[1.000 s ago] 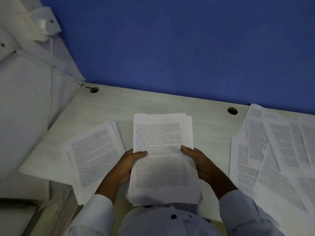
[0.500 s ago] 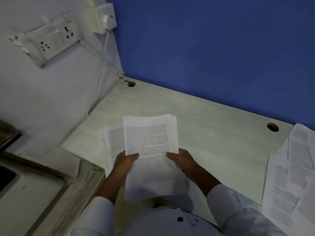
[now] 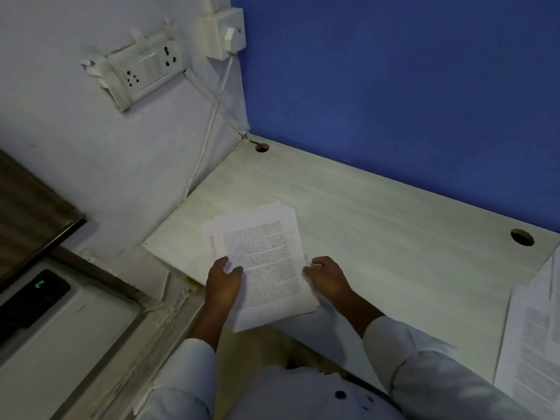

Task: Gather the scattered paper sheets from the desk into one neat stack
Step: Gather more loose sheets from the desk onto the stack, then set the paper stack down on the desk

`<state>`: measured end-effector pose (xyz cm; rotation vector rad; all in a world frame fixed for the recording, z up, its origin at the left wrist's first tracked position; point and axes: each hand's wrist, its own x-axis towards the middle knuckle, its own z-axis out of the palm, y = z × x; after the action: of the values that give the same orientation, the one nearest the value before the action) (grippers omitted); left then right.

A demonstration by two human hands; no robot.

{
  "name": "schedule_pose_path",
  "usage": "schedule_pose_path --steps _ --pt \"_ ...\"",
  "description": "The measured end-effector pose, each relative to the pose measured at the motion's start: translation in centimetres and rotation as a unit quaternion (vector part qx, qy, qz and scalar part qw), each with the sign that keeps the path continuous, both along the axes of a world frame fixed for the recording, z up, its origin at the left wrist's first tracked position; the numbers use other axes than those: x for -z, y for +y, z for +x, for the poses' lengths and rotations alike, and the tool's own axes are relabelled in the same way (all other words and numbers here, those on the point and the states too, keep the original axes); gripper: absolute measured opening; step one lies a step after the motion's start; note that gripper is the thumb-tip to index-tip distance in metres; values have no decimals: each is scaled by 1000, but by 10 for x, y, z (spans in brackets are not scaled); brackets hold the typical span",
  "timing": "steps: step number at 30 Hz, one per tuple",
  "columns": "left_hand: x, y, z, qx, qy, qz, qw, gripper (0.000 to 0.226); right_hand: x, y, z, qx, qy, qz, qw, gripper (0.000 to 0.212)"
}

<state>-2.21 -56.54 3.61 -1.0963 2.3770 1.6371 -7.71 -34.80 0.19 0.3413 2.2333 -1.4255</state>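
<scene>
A thick stack of printed paper sheets (image 3: 263, 262) lies on the left front part of the pale desk (image 3: 394, 253), and its near end overhangs the desk's front edge. A few sheet edges stick out unevenly at its left and top. My left hand (image 3: 222, 281) holds the stack's left edge with the thumb on top. My right hand (image 3: 327, 278) sits on the desk at the stack's right edge with loosely curled fingers, the thumb tip just touching the paper. More printed sheets (image 3: 533, 344) lie spread at the desk's far right.
A blue wall runs behind the desk, and two round cable holes (image 3: 262, 147) (image 3: 521, 237) sit near it. On the white wall to the left are a socket board (image 3: 145, 71) and cables. An appliance with a green display (image 3: 39, 286) stands low on the left.
The stack held up in both hands has come down onto the sheets at the desk's left. My right hand has let go of its edge. The view has swung left.
</scene>
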Motion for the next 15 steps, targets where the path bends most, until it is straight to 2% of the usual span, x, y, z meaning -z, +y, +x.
schedule_pose_path --steps 5,9,15 --pt "7 17 4 37 10 -11 999 39 9 41 25 100 -31 -37 994 29" --pt "4 51 -5 83 23 10 996 35 11 85 54 165 -31 -85 982 13" --pt "16 124 -20 221 6 22 975 32 8 159 106 332 -35 -136 933 5"
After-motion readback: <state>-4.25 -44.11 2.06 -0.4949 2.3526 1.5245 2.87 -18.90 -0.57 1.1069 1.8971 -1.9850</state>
